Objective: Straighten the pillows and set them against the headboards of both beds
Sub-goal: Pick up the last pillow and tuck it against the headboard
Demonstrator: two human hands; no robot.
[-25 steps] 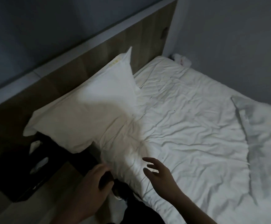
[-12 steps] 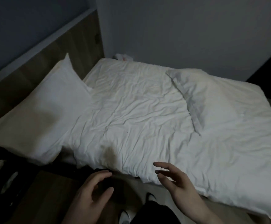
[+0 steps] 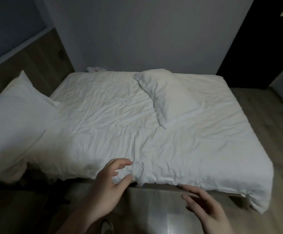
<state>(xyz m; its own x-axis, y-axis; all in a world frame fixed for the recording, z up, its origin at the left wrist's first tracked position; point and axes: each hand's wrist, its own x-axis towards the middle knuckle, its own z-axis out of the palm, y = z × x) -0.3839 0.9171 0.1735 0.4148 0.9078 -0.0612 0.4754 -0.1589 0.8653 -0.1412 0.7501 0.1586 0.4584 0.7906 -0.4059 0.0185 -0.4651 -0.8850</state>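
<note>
With one pillow [image 3: 14, 115] now leaning on the headboard [image 3: 41, 65], the view has swung to the stray pillow [image 3: 169, 97], left hand [image 3: 107, 186] and right hand [image 3: 204, 210] fingers apart, empty.

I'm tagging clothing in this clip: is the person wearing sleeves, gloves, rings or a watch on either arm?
Nothing worn shows. The left hand and right hand are bare, without gloves, and the fingers carry no visible rings. Both forearms are uncovered to the frame edge, with no watch or sleeve in view. The light is dim.
</note>
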